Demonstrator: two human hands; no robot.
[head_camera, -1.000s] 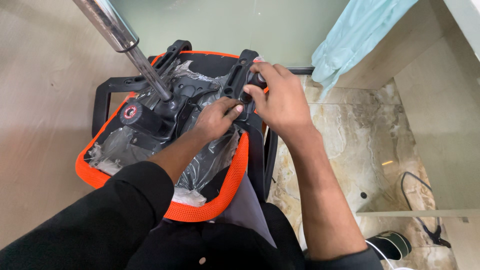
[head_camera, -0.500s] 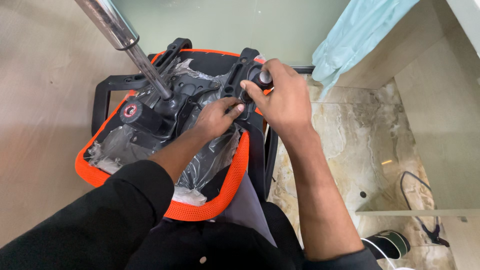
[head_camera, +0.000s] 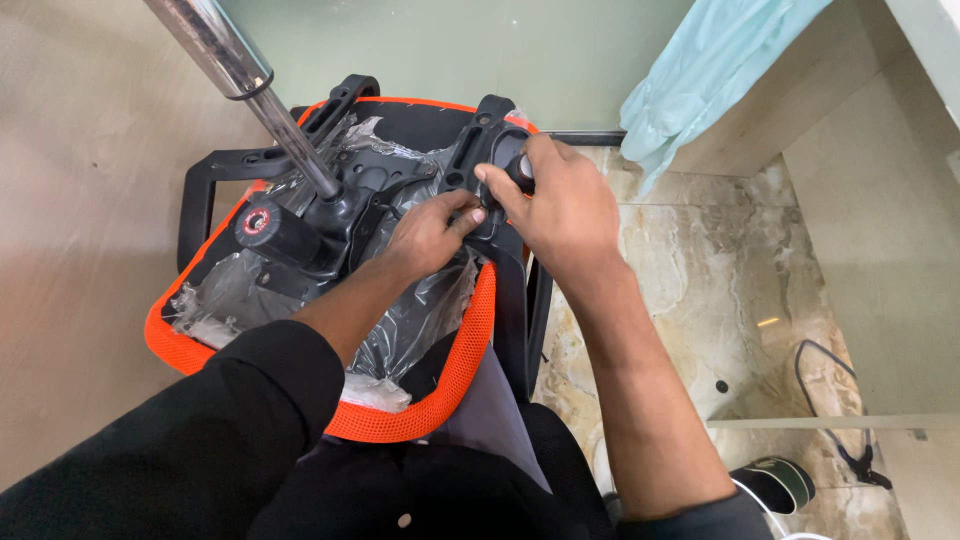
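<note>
Hands, left (head_camera: 428, 232) and right (head_camera: 562, 205), clamp the upturned orange-rimmed seat's (head_camera: 405, 420) black armrest bracket (head_camera: 478, 150).

Glossy chrome rod (head_camera: 235, 75), crinkled plastic wrap (head_camera: 420, 310).

close head view, steeply downward

Both forearms reach forward and converge. The left hand (head_camera: 425, 235), sleeved in black to the forearm, lies palm down with fingers curled and pinched toward the right. The right hand (head_camera: 560, 205), on a bare arm, is cupped, fingers closed in a grip.
</note>
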